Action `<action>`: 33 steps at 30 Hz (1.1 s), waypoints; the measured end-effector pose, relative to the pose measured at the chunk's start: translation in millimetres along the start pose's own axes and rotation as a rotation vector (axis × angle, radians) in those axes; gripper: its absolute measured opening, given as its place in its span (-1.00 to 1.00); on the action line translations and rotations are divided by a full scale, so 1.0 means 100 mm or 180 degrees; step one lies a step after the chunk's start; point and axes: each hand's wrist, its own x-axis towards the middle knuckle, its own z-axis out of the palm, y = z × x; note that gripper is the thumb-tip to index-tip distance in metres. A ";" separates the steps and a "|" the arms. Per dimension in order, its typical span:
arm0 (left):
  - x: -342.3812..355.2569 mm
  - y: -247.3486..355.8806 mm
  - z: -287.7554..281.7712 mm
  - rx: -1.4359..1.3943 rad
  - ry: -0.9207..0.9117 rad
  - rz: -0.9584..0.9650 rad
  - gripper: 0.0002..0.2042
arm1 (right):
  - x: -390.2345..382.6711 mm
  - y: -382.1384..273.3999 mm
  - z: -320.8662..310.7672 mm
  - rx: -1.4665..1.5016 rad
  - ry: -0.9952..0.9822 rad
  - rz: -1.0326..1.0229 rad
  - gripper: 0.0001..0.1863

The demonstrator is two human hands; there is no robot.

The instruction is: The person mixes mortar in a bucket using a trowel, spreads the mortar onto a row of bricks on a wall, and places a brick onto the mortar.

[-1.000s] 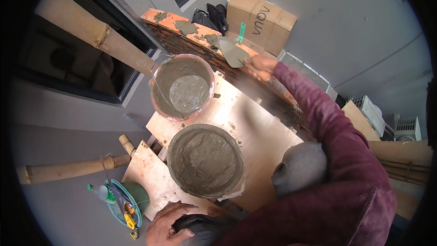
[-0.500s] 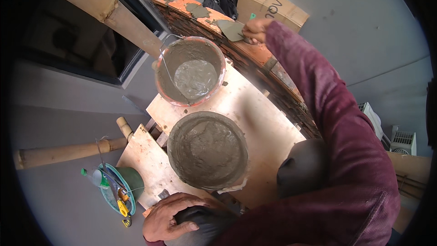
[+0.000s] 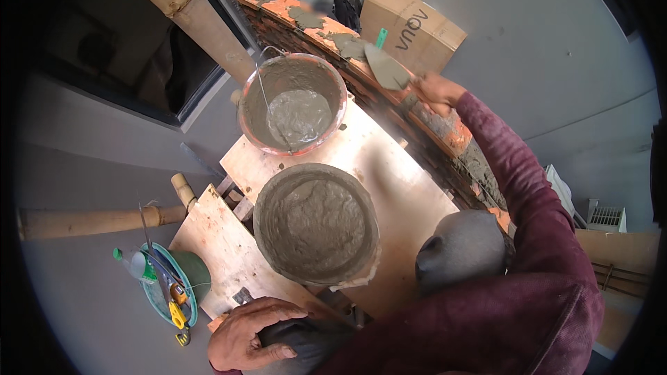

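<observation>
My right hand (image 3: 435,92) grips a trowel (image 3: 387,67), whose mortar-smeared blade lies over or on the orange brick wall top (image 3: 278,5), near patches of grey mortar (image 3: 306,18). Whether the blade touches the wall is unclear. My left hand (image 3: 241,333) rests with fingers spread and curved over my dark-clothed knee (image 3: 301,347), holding nothing. A red-rimmed bucket (image 3: 299,114) with wet mortar stands on plywood boards (image 3: 399,191) beside the wall; a grey tub (image 3: 316,226) full of mortar is nearer me. My other knee (image 3: 458,253) is at the boards' right.
Bamboo poles (image 3: 90,224) stand and lie at the left, with a window (image 3: 128,42) behind. A teal bucket (image 3: 191,267) holds tools and a bottle. A cardboard box (image 3: 431,24) and black bags (image 3: 345,10) lie beyond the wall. An air-conditioner unit (image 3: 606,215) is at right.
My right hand and trowel have moved right and down along the wall since half a second ago, the blade now angled differently. The view has shifted slightly; my left hand stays on the knee.
</observation>
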 end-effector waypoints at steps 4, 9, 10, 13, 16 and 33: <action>0.11 0.01 -0.02 0.0056 -0.0038 -0.0002 -0.43 | 0.45 -0.23 0.19 0.1641 0.0041 0.0115 -0.60; 0.20 0.00 -0.04 -0.0013 -0.0030 -0.0023 -0.44 | 0.82 0.34 0.23 -0.0328 0.0452 -0.0730 -0.64; 0.17 0.02 -0.04 0.0004 -0.0020 0.0010 -0.45 | 0.78 0.45 0.15 0.0406 0.0240 -0.0748 -0.53; 0.10 0.08 -0.01 -0.0017 -0.0043 -0.0113 -0.46 | 0.61 0.55 -0.21 -0.2092 0.0060 -0.0995 -0.53; 0.16 0.13 0.00 0.0034 -0.0119 -0.0159 -0.47 | 0.84 0.17 -0.30 -0.4125 0.0368 -0.1879 -0.72; 0.12 -1.54 0.15 -0.1125 0.2424 -0.1931 -0.33 | -0.69 0.60 -0.11 -0.0029 0.0183 -0.0352 -0.64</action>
